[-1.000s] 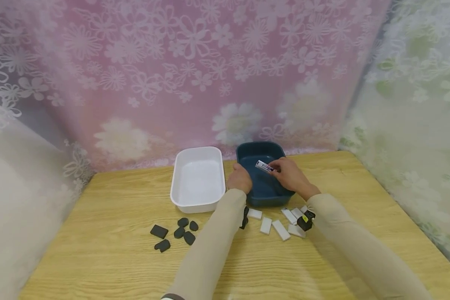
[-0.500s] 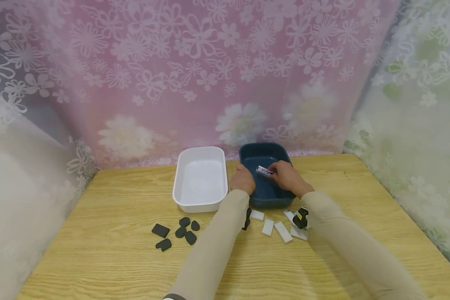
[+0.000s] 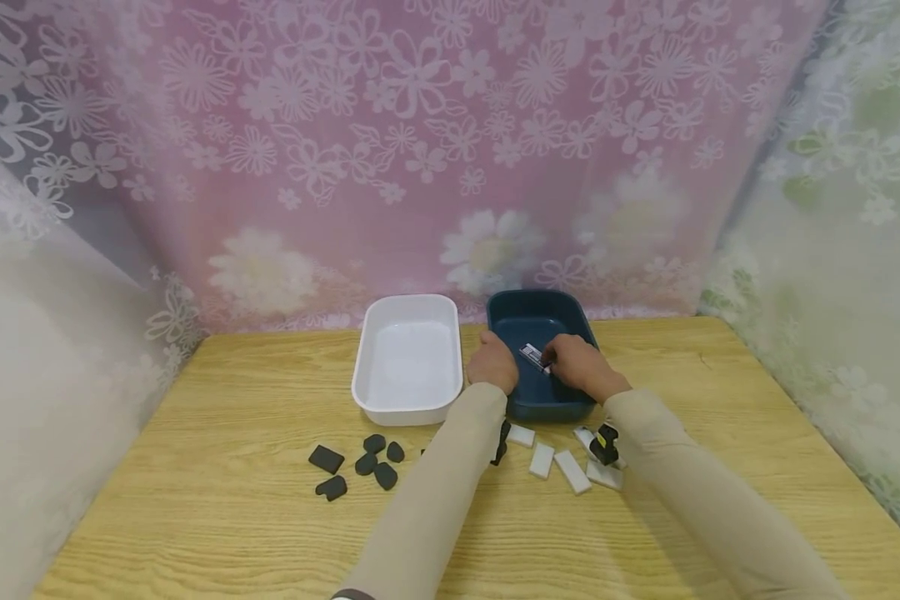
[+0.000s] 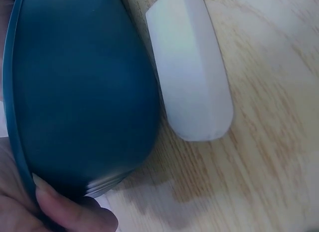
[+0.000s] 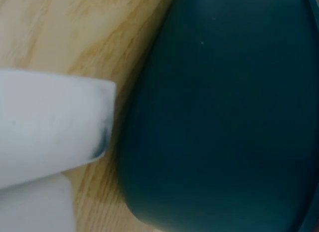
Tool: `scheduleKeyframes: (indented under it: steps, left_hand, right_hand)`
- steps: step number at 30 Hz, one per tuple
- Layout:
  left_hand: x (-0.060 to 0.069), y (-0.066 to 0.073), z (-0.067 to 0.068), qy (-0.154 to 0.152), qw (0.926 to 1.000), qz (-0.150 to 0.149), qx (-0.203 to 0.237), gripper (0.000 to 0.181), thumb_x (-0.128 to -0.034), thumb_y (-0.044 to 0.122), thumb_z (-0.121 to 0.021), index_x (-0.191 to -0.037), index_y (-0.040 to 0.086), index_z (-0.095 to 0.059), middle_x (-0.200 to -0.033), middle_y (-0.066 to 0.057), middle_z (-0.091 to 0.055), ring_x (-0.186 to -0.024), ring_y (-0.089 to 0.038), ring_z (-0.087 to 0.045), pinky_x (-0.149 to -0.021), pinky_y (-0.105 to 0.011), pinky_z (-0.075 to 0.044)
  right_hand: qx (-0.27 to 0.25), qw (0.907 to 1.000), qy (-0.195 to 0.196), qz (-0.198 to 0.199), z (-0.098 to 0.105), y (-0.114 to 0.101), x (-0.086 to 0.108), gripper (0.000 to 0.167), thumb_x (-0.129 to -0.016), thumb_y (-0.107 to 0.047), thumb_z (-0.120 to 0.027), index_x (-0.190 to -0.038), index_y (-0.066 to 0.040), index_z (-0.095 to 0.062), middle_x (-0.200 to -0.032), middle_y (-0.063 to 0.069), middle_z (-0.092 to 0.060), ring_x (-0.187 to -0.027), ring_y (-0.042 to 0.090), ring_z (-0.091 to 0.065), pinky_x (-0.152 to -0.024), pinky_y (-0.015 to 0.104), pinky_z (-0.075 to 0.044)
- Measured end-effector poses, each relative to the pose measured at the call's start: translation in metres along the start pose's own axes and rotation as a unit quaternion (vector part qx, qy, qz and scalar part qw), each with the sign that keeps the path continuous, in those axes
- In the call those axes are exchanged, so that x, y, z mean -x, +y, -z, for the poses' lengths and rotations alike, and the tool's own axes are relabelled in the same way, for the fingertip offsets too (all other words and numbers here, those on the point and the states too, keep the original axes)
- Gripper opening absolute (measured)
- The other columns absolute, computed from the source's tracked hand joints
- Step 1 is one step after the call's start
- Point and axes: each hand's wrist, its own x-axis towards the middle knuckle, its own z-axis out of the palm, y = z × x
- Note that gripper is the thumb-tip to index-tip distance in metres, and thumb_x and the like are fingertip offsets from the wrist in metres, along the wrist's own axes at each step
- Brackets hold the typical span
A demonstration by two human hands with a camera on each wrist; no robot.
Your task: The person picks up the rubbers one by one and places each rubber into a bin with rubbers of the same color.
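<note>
A dark blue basin stands at the back of the table, right of centre in the head view. My left hand grips its left rim; in the left wrist view a fingertip curls over the edge. Inside the basin, low near its floor, my right hand pinches one end of an eraser with a printed sleeve. Whether the eraser rests on the floor I cannot tell. In the right wrist view only the basin's outer wall and white erasers show; the hand is hidden.
Several white erasers lie before the blue basin, partly under the right wrist. A white basin stands to its left. Several flat black pieces lie in front of that. A flowered curtain hangs behind the table.
My right hand has lowered into the blue basin with the eraser, which has turned slightly. The left hand keeps its grip on the rim. The head view has shifted a little.
</note>
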Motion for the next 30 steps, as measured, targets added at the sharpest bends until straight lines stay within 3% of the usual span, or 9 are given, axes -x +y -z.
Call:
scheduleKeyframes:
  steps: [8,16,22,30]
  left_hand:
    - [0.003,0.005,-0.004,-0.001,0.9999,-0.011,-0.005,0.042,-0.0860,0.024,-0.068,-0.113,0.005,-0.042,-0.088,-0.012,-0.069,-0.080,-0.024,-0.067,-0.064,-0.039,-0.054]
    - [0.003,0.003,-0.003,-0.007,0.9998,-0.015,-0.007,0.046,-0.0857,0.023,-0.068,-0.117,0.004,-0.041,-0.092,-0.013,-0.069,-0.082,-0.025,-0.067,-0.065,-0.040,-0.054]
    - [0.002,-0.001,-0.003,-0.006,0.9999,-0.011,-0.002,0.045,-0.0856,0.022,-0.068,-0.116,0.003,-0.041,-0.096,-0.015,-0.068,-0.086,-0.026,-0.067,-0.068,-0.041,-0.054]
    - [-0.001,-0.001,-0.001,0.000,0.9999,-0.013,0.001,0.038,-0.0875,0.020,-0.064,-0.113,0.003,-0.041,-0.097,-0.017,-0.068,-0.088,-0.028,-0.066,-0.069,-0.042,-0.054]
  right_hand:
    - [-0.005,0.9996,0.001,0.026,0.001,0.005,0.008,0.020,-0.093,-0.008,-0.057,-0.102,0.004,-0.070,-0.100,0.017,-0.067,-0.092,0.032,-0.063,-0.081,0.047,-0.049]
    - [-0.047,0.9916,0.103,0.063,0.011,0.007,0.028,0.021,-0.094,-0.010,-0.058,-0.108,0.002,-0.068,-0.107,0.017,-0.061,-0.100,0.034,-0.057,-0.087,0.049,-0.045]
    - [-0.065,0.9877,0.123,0.072,0.024,0.015,0.050,0.021,-0.095,-0.011,-0.058,-0.111,-0.001,-0.066,-0.111,0.018,-0.059,-0.100,0.035,-0.057,-0.084,0.049,-0.046]
    - [-0.091,0.9825,0.154,0.051,0.037,0.039,0.080,0.023,-0.096,-0.009,-0.055,-0.113,0.003,-0.064,-0.116,0.022,-0.056,-0.105,0.041,-0.053,-0.088,0.053,-0.043]
